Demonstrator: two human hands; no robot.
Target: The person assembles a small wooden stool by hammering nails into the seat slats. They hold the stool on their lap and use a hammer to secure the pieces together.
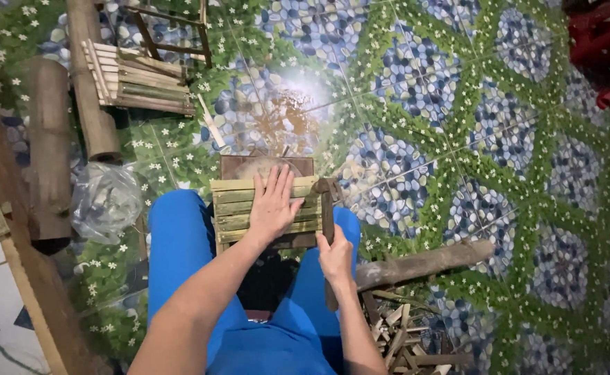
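Observation:
My left hand (274,206) lies flat, fingers spread, on a small panel of green bamboo slats (234,208) that rests on a brown wooden block (239,167) between my knees. My right hand (335,258) grips the wooden handle of a hammer (328,201). The hammer's head sits at the right end of the slats. Blue trousers (180,250) cover both legs on either side of the block.
A finished slat panel (138,80) and bamboo poles (90,83) lie at the upper left, with a thick log (49,146) and a clear plastic bag (107,198). A branch (423,262) and wood scraps (402,333) lie at my right. The floor is patterned tile.

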